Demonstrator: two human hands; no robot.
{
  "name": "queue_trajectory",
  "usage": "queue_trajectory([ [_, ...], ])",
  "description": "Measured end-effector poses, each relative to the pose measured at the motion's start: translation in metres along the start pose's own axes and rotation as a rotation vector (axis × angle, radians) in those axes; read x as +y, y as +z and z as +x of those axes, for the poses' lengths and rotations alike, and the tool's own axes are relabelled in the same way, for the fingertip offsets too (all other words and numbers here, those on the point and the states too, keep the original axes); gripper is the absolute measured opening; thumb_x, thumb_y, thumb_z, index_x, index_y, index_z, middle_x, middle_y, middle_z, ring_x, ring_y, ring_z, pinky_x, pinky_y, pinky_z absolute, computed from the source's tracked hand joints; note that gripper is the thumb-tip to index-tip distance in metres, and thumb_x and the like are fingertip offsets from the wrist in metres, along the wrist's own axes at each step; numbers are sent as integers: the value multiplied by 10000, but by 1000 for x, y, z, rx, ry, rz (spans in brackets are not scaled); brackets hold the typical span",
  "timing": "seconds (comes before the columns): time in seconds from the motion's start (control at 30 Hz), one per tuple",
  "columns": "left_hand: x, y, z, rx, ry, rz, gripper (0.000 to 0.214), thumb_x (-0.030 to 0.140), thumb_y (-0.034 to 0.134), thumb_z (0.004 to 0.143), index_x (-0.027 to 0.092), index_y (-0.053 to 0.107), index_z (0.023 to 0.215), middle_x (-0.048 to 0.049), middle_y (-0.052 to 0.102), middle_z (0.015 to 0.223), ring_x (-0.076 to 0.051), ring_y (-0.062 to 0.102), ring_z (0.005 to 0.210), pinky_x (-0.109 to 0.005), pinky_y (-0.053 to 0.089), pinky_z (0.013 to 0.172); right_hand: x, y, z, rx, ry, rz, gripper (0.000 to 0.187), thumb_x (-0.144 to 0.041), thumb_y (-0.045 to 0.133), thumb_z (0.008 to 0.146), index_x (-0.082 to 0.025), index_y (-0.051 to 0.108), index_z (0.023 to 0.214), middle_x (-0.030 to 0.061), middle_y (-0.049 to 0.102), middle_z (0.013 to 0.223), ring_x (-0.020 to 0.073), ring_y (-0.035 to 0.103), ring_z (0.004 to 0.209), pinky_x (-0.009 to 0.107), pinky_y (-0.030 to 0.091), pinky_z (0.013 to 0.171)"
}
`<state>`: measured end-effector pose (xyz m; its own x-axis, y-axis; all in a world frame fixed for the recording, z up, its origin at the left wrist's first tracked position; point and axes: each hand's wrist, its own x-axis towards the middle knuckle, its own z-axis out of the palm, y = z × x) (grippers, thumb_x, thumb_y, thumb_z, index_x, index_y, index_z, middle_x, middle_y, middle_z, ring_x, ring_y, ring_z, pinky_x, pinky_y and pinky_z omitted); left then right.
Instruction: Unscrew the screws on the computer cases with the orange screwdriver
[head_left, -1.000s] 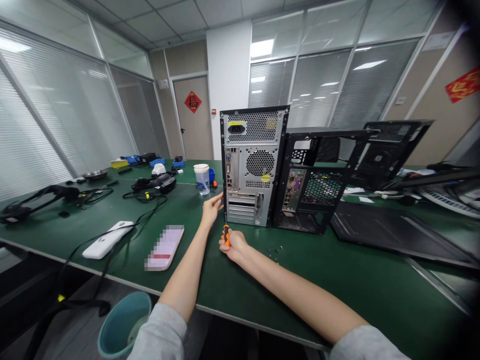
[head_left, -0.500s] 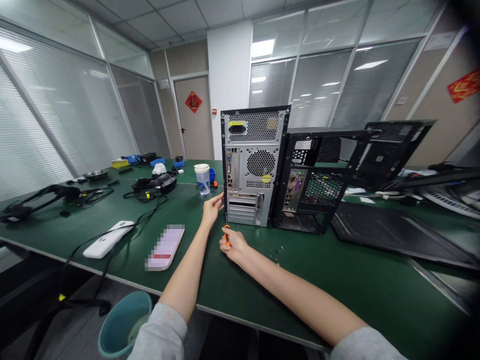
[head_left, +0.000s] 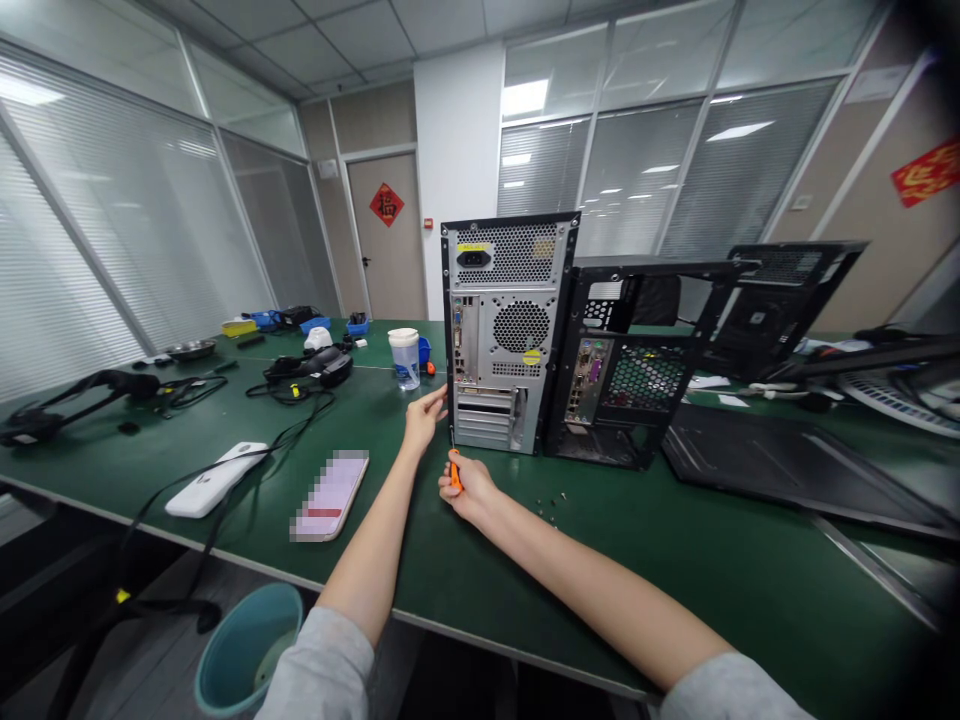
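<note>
Computer case [head_left: 487, 330], upright on worktop [head_left: 630, 540], unmoved; left hand [head_left: 421, 422], loosely open, fingertips at its left edge; right hand [head_left: 471, 487], closed round orange screwdriver [head_left: 455, 474], handle turned since earlier, tip near lower left corner.

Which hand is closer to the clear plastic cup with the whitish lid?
Left. The left hand is in front of the cup, slightly to its right; the right hand is farther, nearer the person, holding an orange-handled screwdriver.
</note>
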<state>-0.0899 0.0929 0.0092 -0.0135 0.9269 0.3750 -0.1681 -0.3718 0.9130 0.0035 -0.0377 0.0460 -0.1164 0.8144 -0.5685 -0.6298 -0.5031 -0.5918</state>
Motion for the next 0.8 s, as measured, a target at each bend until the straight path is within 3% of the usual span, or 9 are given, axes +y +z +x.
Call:
queue_trajectory([
  [0.8, -1, -1, 0, -9, 10, -3, 427, 344, 708, 739, 187, 674, 1134, -93, 659, 1180, -270, 589, 1141, -445, 514, 926, -1, 1, -3, 7, 47, -47, 311, -262, 365, 961, -161, 438, 676, -46, 405, 460, 50, 373, 354, 117, 214, 347],
])
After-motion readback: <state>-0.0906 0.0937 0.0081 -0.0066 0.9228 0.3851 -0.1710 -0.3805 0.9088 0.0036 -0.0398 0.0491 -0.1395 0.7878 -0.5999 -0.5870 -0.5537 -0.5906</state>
